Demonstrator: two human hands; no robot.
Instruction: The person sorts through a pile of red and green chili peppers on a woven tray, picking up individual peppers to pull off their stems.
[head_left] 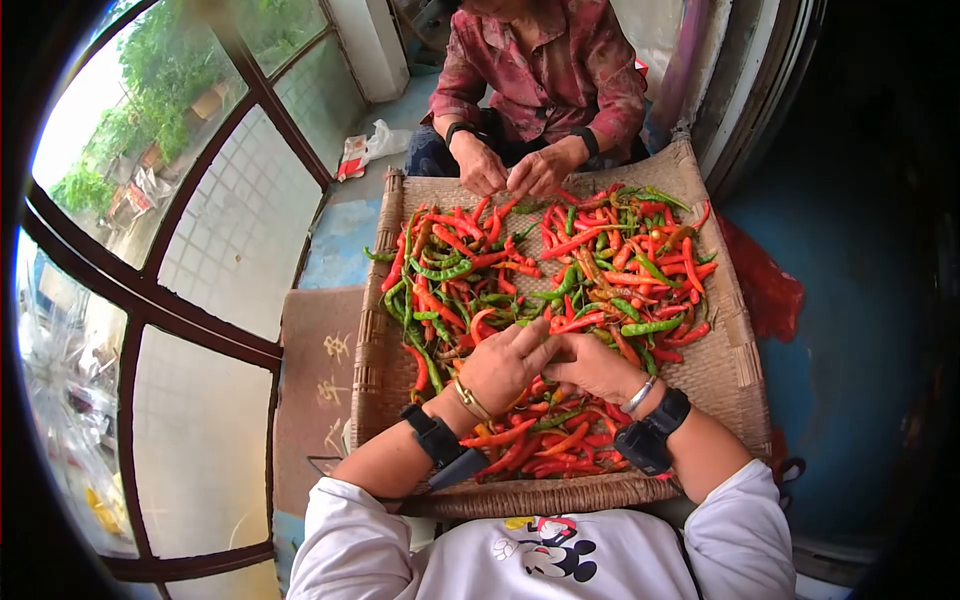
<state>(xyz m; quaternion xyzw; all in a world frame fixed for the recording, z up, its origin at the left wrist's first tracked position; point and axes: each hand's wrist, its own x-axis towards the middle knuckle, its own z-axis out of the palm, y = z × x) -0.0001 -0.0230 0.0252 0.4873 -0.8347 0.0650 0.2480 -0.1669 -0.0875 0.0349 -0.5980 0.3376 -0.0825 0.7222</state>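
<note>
A woven tray [735,370] holds a spread of several red, orange and green chili peppers [560,270]. My left hand [500,365] and my right hand [595,365] meet over the near part of the pile, fingers pinched together on a chili between them. Both wrists wear dark bands, and the left also has a bracelet. Across the tray a person in a red patterned shirt [545,70] holds both hands [515,170] together at the far edge, fingers on a chili.
A large curved window [180,250] with dark frames fills the left side. A brown mat [315,380] lies left of the tray. A red bag [765,285] sits at the tray's right. White plastic [375,145] lies on the floor beyond.
</note>
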